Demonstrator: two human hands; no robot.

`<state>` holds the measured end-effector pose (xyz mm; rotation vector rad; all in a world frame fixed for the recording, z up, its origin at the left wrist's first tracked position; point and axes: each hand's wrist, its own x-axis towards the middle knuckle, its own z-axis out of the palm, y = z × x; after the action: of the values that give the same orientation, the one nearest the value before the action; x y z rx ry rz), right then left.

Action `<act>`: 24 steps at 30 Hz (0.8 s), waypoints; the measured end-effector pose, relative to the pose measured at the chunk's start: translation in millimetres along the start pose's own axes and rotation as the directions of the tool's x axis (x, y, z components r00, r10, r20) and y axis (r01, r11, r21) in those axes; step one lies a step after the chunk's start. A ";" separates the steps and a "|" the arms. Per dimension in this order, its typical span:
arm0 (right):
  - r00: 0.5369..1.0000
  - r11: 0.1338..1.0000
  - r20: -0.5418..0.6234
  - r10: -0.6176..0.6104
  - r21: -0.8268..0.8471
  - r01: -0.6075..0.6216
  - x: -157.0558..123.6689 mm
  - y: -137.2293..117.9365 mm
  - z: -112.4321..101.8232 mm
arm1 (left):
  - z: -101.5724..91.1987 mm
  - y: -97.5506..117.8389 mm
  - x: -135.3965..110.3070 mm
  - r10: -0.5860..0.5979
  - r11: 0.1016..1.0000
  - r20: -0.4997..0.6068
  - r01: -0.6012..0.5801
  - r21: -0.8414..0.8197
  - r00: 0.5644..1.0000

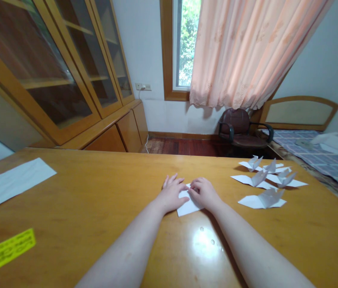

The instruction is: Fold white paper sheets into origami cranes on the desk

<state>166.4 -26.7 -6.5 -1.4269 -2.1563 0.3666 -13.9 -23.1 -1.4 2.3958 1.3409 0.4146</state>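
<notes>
A small folded sheet of white paper (189, 207) lies on the table between my hands. My left hand (172, 194) rests flat at its left side, fingers stretched and apart, the thumb and a finger touching the paper. Over the upper right part of the sheet, my right hand (204, 193) is closed, its fingers curled and thumb pressed at the paper's edge. The right fingers hide some of that edge. To the right stand several folded white paper cranes (263, 199), their wings spread.
The wooden table (97, 188) also holds a flat strip of white paper (13, 184) and a yellow label (5, 253) on the left. Beyond are a glass-door cabinet (97, 116), a brown armchair (239, 125), a pink curtain (247, 52) and a bed (301, 150).
</notes>
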 end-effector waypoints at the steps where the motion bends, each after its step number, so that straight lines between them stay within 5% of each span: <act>1: 1.000 0.999 0.015 -0.007 0.038 0.006 -0.1 -0.8 0.4 | 0.5 0.3 0.1 0.016 1.000 0.007 -0.016 0.002 1.000; 6: 0.996 0.993 0.092 -0.007 0.121 -0.004 -0.1 -1.9 -0.5 | 2.2 -1.9 5.7 -0.063 0.997 -0.083 0.066 0.039 0.995; 11: 0.991 0.986 0.029 0.131 -0.107 -0.127 0.4 2.3 -2.9 | -5.4 0.9 7.1 -0.059 0.997 -0.200 0.046 -0.068 0.978; 15: 0.977 0.964 -0.015 0.214 -0.159 -0.214 0.0 4.7 -2.6 | -10.4 8.1 1.5 0.143 0.982 -0.083 -0.152 -0.111 0.986; 19: 0.956 0.944 -0.074 0.285 -0.152 -0.293 0.6 6.8 -2.1 | -11.0 10.8 -1.5 0.191 0.975 0.013 -0.188 -0.121 0.981; 24: 0.998 0.997 0.002 0.069 -0.032 -0.069 3.0 8.4 0.0 | -15.2 15.3 -2.0 0.251 0.960 0.101 -0.234 -0.152 0.963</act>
<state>172.0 -20.6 -9.8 -1.5225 -2.1280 0.3614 -9.8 -29.7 18.8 2.4327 0.9370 0.4075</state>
